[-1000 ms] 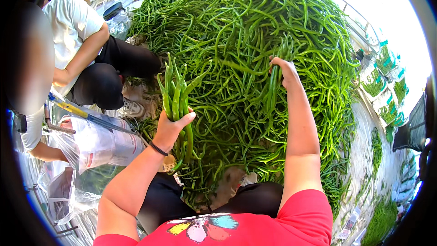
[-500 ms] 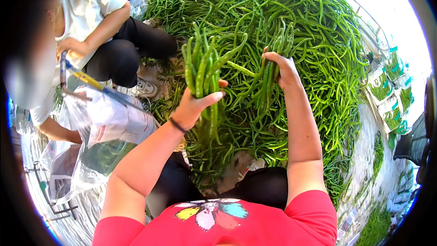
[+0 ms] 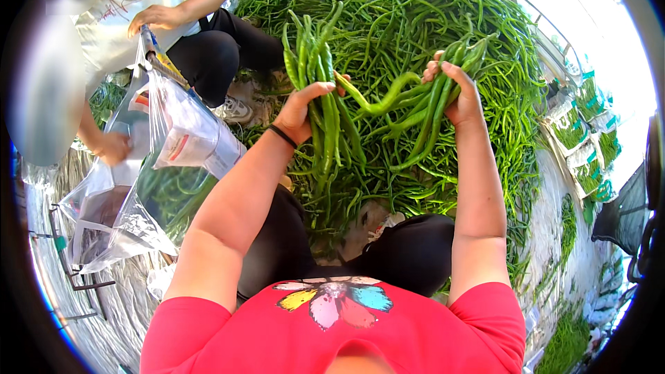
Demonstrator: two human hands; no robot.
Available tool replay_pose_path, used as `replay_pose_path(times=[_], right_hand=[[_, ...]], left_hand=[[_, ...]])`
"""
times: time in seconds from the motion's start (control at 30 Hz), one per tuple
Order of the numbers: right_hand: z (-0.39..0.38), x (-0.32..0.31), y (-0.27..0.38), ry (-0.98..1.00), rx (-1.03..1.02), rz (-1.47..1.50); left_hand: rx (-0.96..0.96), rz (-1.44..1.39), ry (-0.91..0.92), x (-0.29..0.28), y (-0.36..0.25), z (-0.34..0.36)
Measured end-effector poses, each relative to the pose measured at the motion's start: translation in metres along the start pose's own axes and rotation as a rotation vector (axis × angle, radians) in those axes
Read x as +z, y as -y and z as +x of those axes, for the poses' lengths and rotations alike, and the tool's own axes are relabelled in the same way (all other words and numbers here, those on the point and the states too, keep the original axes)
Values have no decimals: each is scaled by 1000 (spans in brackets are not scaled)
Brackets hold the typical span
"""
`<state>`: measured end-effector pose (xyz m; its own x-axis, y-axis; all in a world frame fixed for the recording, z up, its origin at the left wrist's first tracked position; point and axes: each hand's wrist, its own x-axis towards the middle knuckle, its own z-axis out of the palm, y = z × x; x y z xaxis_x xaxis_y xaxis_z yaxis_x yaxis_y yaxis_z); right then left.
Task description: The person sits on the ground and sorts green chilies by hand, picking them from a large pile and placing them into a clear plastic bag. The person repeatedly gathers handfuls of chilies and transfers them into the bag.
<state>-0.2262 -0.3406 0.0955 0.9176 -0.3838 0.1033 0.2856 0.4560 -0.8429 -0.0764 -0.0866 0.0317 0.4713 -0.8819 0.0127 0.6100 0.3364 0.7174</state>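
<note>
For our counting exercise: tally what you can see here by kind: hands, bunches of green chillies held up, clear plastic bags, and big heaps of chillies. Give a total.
Hands: 4, the wearer's left hand and right hand, plus another person's two hands
Held bunches of chillies: 2
Clear plastic bags: 1
Heaps of chillies: 1
Total: 8

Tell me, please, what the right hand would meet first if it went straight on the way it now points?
Probably the big pepper pile: the right hand, gripping a pepper bunch, points up and away toward it, though depth is unclear.
</note>
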Motion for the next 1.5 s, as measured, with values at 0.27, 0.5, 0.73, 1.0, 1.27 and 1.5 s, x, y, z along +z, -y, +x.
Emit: replay_pose_path(times=[0.27,0.5,0.73,1.0,1.27,1.5], right_hand=[[-28,-19,32,2,-242,60],[-27,-9,19,150,-156,360],[-4,11,-26,211,147,477],[16,7,-28,-10,125,334],[12,-3,-53,150,342,373],[18,-11,-91,118,419,-36]], left_hand=[[-131,439,-216,-24,-16,-24],[-2,596,-175,-14,-9,-17],[-207,290,84,23,5,-1],[16,401,69,32,14,11],[537,130,-189,4,-91,-79],[730,279,-116,27,-197,-234]])
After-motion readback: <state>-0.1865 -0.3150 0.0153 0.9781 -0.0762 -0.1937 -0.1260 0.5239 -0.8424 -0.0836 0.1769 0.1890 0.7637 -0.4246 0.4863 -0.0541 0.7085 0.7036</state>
